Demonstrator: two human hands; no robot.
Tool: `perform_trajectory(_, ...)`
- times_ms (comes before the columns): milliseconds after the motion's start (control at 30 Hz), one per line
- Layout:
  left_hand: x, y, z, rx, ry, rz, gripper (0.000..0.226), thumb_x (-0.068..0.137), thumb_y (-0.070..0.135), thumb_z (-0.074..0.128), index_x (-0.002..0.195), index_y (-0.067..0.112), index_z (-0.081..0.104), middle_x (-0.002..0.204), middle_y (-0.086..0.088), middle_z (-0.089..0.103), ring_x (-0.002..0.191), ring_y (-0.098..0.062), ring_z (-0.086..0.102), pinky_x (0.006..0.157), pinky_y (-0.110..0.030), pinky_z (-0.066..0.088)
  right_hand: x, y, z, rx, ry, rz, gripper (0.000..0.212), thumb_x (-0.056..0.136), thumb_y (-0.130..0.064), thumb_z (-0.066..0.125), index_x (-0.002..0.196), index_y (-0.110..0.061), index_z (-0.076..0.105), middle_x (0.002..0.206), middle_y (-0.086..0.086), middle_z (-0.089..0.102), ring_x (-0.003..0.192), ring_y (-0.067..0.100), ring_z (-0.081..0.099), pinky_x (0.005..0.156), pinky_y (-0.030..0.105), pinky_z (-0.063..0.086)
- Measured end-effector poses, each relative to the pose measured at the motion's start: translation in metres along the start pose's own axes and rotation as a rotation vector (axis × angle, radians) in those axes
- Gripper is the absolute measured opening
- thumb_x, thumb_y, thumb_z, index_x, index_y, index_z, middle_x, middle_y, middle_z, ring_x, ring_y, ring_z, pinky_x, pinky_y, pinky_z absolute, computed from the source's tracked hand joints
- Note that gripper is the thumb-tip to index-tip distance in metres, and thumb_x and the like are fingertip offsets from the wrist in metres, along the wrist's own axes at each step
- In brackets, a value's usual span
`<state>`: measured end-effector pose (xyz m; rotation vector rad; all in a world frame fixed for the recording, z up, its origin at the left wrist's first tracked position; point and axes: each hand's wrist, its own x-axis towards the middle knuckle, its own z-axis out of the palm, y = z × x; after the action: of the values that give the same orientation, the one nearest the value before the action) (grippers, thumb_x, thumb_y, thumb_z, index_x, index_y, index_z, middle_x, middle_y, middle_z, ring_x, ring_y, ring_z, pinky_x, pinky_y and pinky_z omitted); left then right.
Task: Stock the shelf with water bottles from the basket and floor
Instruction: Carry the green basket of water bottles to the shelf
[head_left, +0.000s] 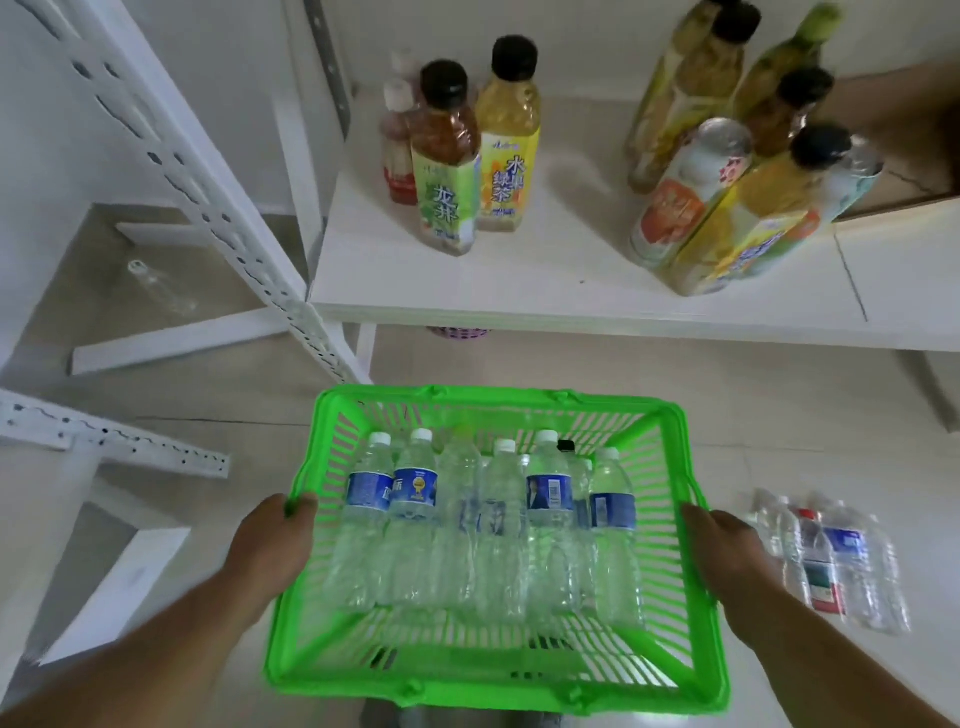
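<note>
Water bottles (498, 519) lying in green basket (670, 670), both hands' (270, 540) (727, 545) grip around its side rims.

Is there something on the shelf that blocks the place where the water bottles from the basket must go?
Nothing visible blocks it: the shelf has a bare strip between the tea bottles on its left and the bottle-and-can cluster on its right.
</note>
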<state>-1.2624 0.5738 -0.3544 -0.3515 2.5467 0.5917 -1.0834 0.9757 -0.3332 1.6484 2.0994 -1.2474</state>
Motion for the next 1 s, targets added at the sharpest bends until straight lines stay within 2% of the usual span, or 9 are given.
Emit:
perform_trajectory(100,0.039,-0.003,0.041,0.022,-0.002,-0.004,0.043,0.101,0.032,0.043,0.074,0.001,0.054,0.076,-0.023,0.057,0.08,-0.041,0.058,0.063,-0.037,0.034,0.052,0.009,0.03,-0.021,0.012,-0.013,0.035,0.094,-0.031,0.055,0.076,-0.003,0.066,0.07,0.019,0.064,0.064,0.03,0.057,0.061,0.034,0.042)
perform_trajectory(267,0.086,-0.007,0.094,0.005,0.025,-0.022,0.044,0.1,0.037,0.043,0.074,0.004,0.056,0.067,-0.014,0.055,0.068,-0.034,0.054,0.057,-0.035,0.034,0.112,0.019,0.065,-0.028,0.001,-0.015,0.033,0.093,-0.028,0.056,0.078,-0.001,0.065,0.067,0.015,0.059,0.062,0.027,0.053,0.06,0.034,0.04)
perform_trajectory(433,0.116,-0.009,0.128,0.005,0.028,-0.024,0.047,0.101,0.038,0.042,0.072,0.003,0.055,0.065,-0.014,0.055,0.061,-0.03,0.051,0.051,-0.033,0.03,0.151,0.025,0.091,-0.06,0.011,-0.005,0.03,0.092,-0.028,0.055,0.077,-0.004,0.065,0.068,0.015,0.06,0.061,0.027,0.053,0.058,0.033,0.04)
perform_trajectory(800,0.135,-0.013,0.156,-0.022,0.055,-0.013,0.046,0.101,0.038,0.044,0.075,0.001,0.052,0.07,-0.017,0.054,0.065,-0.033,0.05,0.056,-0.036,0.03,0.178,0.041,0.116,-0.06,0.021,0.025,0.026,0.089,-0.029,0.058,0.078,-0.006,0.063,0.072,0.013,0.063,0.063,0.027,0.056,0.06,0.033,0.043)
perform_trajectory(900,0.131,-0.013,0.157,-0.054,0.07,-0.012,0.042,0.101,0.034,0.046,0.078,-0.002,0.053,0.074,-0.022,0.056,0.073,-0.038,0.054,0.061,-0.037,0.033,0.176,0.044,0.116,-0.048,-0.016,0.046,0.02,0.088,-0.027,0.065,0.085,-0.008,0.064,0.073,0.012,0.062,0.065,0.027,0.055,0.062,0.034,0.043)
perform_trajectory(1000,0.129,-0.012,0.155,-0.076,0.028,-0.054,0.038,0.098,0.034,0.049,0.083,0.0,0.055,0.075,-0.018,0.056,0.072,-0.035,0.053,0.06,-0.036,0.033,0.174,0.043,0.112,-0.065,-0.036,0.068,0.02,0.088,-0.026,0.067,0.093,-0.006,0.067,0.081,0.016,0.065,0.07,0.028,0.057,0.069,0.036,0.045)
